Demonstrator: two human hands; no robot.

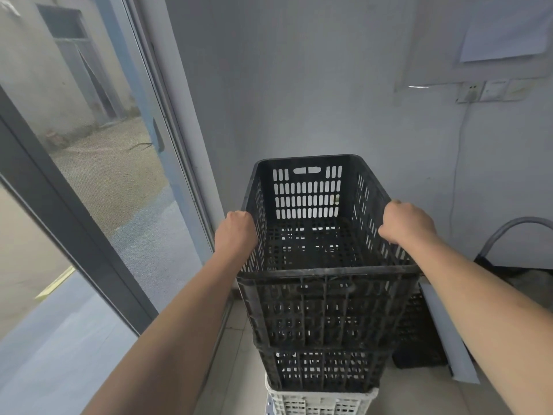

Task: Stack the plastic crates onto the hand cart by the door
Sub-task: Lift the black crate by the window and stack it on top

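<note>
A black slotted plastic crate [323,307] sits on top of a stack, empty inside. Under it is a second black crate [323,369], and below that a white crate [320,402]. My left hand [238,232] grips the top crate's left rim. My right hand [407,221] grips its right rim. Both arms reach forward from the bottom corners. The hand cart's grey curved handle [508,232] shows at the right edge, with its dark deck [508,272] below; most of the cart is out of view.
A glass sliding door [98,163] fills the left side, its dark frame [68,223] running diagonally. The grey wall [299,85] stands just behind the stack. A pale panel [449,339] and a dark crate [419,339] lean right of the stack. Sockets [490,91] sit high right.
</note>
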